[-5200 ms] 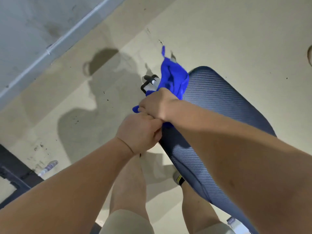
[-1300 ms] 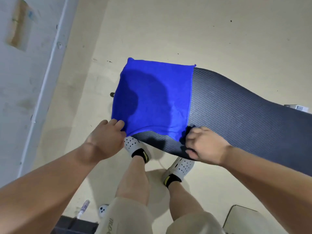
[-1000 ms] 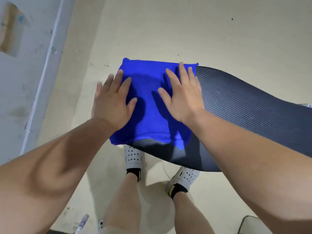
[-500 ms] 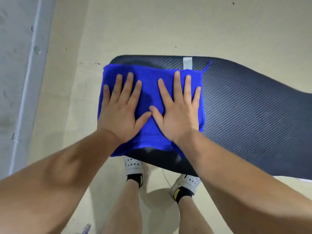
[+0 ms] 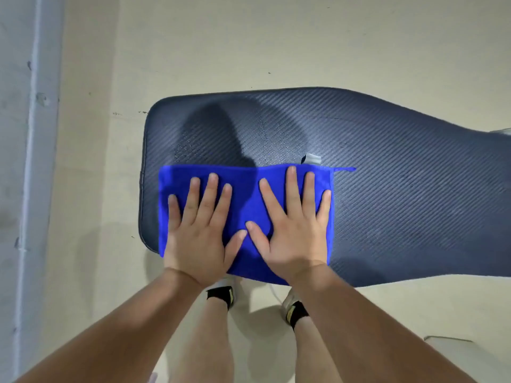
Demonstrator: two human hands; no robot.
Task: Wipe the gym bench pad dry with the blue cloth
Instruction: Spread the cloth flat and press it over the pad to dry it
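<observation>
Both: left hand (image 5: pixel 197 230), right hand (image 5: pixel 293 230) spread flat, pressing blue cloth (image 5: pixel 249 205) onto bench pad (image 5: pixel 401 203); overhanging cloth may slip off near edge.

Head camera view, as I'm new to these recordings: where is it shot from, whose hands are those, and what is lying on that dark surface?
There is no machine. A person wears one wide-angle camera on the head, looking down, so the arms entering from below are their own. The dark ribbed surface is a gym bench pad. Near its end lies a blue cloth, spread flat. The left hand and right hand both press on it with straight, spread fingers; nothing is gripped. Below the pad, the person's shoes stand on the floor.
</observation>
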